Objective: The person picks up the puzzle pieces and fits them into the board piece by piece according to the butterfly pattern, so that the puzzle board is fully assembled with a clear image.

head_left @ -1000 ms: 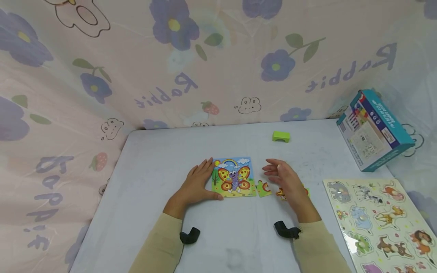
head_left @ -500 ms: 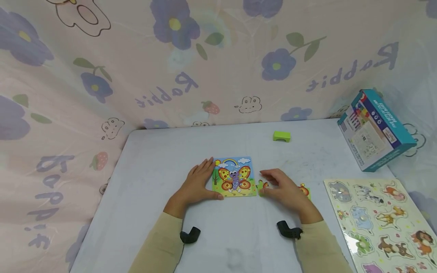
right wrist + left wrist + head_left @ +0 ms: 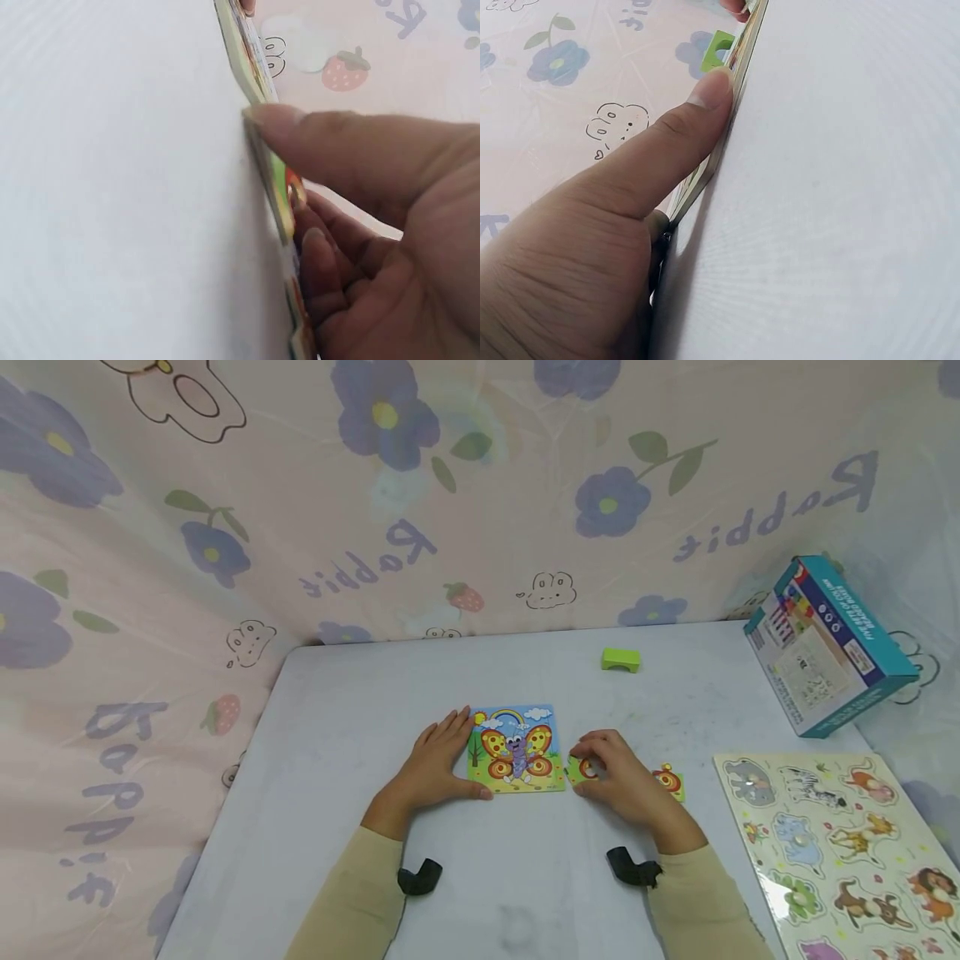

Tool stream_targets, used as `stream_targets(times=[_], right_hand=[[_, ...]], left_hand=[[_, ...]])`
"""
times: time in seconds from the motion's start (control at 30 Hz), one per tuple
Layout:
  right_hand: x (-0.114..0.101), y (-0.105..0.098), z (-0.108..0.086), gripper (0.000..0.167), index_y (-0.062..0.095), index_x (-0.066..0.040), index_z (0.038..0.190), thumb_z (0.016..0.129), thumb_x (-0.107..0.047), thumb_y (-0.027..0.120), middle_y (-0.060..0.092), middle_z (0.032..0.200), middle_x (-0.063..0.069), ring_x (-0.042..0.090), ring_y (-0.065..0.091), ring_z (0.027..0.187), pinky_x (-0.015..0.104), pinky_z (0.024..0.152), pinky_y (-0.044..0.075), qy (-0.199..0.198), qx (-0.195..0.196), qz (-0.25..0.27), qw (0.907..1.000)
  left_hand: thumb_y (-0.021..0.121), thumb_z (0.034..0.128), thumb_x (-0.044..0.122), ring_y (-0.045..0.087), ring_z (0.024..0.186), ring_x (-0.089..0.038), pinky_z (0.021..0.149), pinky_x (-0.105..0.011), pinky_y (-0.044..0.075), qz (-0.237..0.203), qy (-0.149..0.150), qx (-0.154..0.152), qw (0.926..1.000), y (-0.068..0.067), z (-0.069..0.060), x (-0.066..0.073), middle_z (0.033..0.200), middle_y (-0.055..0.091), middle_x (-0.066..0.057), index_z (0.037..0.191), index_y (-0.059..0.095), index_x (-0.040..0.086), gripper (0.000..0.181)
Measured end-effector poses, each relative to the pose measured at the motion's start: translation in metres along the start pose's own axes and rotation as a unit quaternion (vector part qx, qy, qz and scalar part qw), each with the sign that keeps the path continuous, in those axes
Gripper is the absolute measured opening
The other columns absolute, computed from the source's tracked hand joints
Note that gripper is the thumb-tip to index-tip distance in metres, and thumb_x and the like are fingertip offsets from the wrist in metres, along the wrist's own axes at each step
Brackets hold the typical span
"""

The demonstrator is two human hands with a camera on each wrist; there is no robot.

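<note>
Blue-and-green square butterfly puzzle [image 3: 517,750], touched by outspread left hand [image 3: 430,766]; flat, irregular jigsaw piece [image 3: 579,769], pinched in right hand [image 3: 624,782].

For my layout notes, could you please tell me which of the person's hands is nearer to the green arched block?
Right. The right hand is almost straight in front of the green arched block; the left hand is farther off, in front and well to the left.
</note>
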State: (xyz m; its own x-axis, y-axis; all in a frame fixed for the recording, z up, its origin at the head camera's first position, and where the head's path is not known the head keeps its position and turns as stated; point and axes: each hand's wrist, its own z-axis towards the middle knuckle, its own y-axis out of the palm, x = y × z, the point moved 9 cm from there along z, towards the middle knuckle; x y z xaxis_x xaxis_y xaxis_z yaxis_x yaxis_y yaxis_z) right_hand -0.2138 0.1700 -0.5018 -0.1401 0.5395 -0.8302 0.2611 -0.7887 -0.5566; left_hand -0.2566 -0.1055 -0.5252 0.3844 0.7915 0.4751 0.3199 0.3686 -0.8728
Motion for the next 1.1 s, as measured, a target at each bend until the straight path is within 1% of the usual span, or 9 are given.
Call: stream_targets(times=[0.17, 0.3, 0.47, 0.6, 0.73, 0.83, 0.93, 1.0, 1.1], right_hand=[[0.004, -0.002, 0.001, 0.045, 0.065, -0.002, 0.134, 0.093, -0.003, 0.085, 0.06, 0.132, 0.013, 0.031, 0.06, 0.118, 0.055, 0.107, 0.049, 0.013, 0.016, -0.004, 0.9998], [0.008, -0.004, 0.002, 0.049, 0.065, -0.003, 0.138, 0.094, -0.008, 0.086, 0.062, 0.129, 0.012, 0.029, 0.059, 0.111, 0.05, 0.099, 0.051, 0.028, 0.024, -0.008, 0.9993], [0.012, -0.007, 0.001, 0.04, 0.068, -0.01, 0.138, 0.1, -0.012, 0.08, 0.064, 0.128, 0.013, 0.028, 0.056, 0.102, 0.045, 0.088, 0.048, 0.06, 0.036, -0.018, 0.9974], [0.01, -0.011, 0.001, 0.037, 0.068, -0.011, 0.141, 0.105, -0.012, 0.074, 0.067, 0.119, 0.01, 0.026, 0.056, 0.095, 0.042, 0.082, 0.049, 0.062, 0.048, -0.018, 0.9967], [0.008, -0.016, 0.001, 0.041, 0.064, -0.009, 0.145, 0.105, -0.012, 0.075, 0.067, 0.101, 0.005, 0.023, 0.058, 0.078, 0.032, 0.065, 0.05, 0.059, 0.078, 0.015, 0.9951], [0.007, -0.019, 0.001, 0.034, 0.064, -0.007, 0.134, 0.104, -0.013, 0.078, 0.069, 0.091, 0.006, 0.023, 0.058, 0.065, 0.029, 0.053, 0.048, 0.057, 0.107, 0.059, 0.9909], [0.004, -0.019, 0.001, 0.025, 0.067, -0.005, 0.127, 0.105, -0.012, 0.076, 0.069, 0.091, 0.01, 0.023, 0.062, 0.064, 0.027, 0.054, 0.052, 0.048, 0.124, 0.095, 0.9866], [0.002, -0.018, 0.002, 0.023, 0.069, -0.003, 0.13, 0.108, -0.01, 0.071, 0.068, 0.098, 0.012, 0.023, 0.067, 0.07, 0.027, 0.06, 0.056, 0.045, 0.126, 0.113, 0.9845], [-0.002, -0.012, 0.003, 0.028, 0.069, -0.002, 0.137, 0.111, -0.009, 0.066, 0.068, 0.104, 0.015, 0.025, 0.074, 0.078, 0.027, 0.069, 0.06, 0.043, 0.118, 0.138, 0.9824]], left_hand=[[0.086, 0.0726, 0.08, -0.002, 0.165, -0.015, 0.131, -0.046, 0.001, -0.005, -0.001, 0.0, 1.0, -0.002, 0.0, 0.001, 0.181, 0.005, 0.006, 0.175, 0.02, 0.015, 0.139], [0.089, 0.072, 0.077, -0.001, 0.165, -0.016, 0.131, -0.046, 0.002, -0.011, 0.001, 0.002, 0.9999, -0.004, -0.001, 0.002, 0.181, 0.006, 0.004, 0.175, 0.02, 0.013, 0.139], [0.089, 0.0723, 0.077, -0.001, 0.165, -0.015, 0.131, -0.047, 0.002, -0.013, 0.003, 0.002, 0.9999, -0.003, -0.001, 0.001, 0.181, 0.005, 0.004, 0.175, 0.02, 0.013, 0.139], [0.089, 0.0724, 0.077, -0.001, 0.165, -0.015, 0.131, -0.047, 0.002, -0.014, 0.005, 0.002, 0.9999, -0.003, -0.001, 0.001, 0.181, 0.006, 0.004, 0.175, 0.02, 0.013, 0.139], [0.089, 0.0723, 0.077, -0.001, 0.165, -0.016, 0.131, -0.047, 0.002, -0.016, 0.005, 0.002, 0.9999, -0.004, 0.0, 0.001, 0.181, 0.006, 0.004, 0.175, 0.02, 0.013, 0.139], [0.089, 0.0721, 0.077, -0.001, 0.165, -0.017, 0.131, -0.048, 0.002, -0.014, 0.006, 0.005, 0.9999, -0.004, -0.001, 0.001, 0.181, 0.007, 0.003, 0.175, 0.021, 0.013, 0.139], [0.089, 0.0721, 0.077, 0.0, 0.166, -0.017, 0.131, -0.048, 0.002, -0.011, 0.006, 0.007, 0.9999, -0.004, -0.001, 0.001, 0.181, 0.008, 0.003, 0.175, 0.022, 0.013, 0.139], [0.089, 0.0722, 0.077, -0.001, 0.166, -0.017, 0.131, -0.048, 0.002, -0.012, 0.006, 0.007, 0.9999, -0.004, 0.0, 0.001, 0.181, 0.008, 0.004, 0.175, 0.022, 0.013, 0.138], [0.088, 0.0723, 0.078, -0.001, 0.165, -0.016, 0.131, -0.048, 0.002, -0.013, 0.005, 0.005, 0.9999, -0.004, 0.0, 0.001, 0.181, 0.008, 0.004, 0.175, 0.022, 0.013, 0.138]])
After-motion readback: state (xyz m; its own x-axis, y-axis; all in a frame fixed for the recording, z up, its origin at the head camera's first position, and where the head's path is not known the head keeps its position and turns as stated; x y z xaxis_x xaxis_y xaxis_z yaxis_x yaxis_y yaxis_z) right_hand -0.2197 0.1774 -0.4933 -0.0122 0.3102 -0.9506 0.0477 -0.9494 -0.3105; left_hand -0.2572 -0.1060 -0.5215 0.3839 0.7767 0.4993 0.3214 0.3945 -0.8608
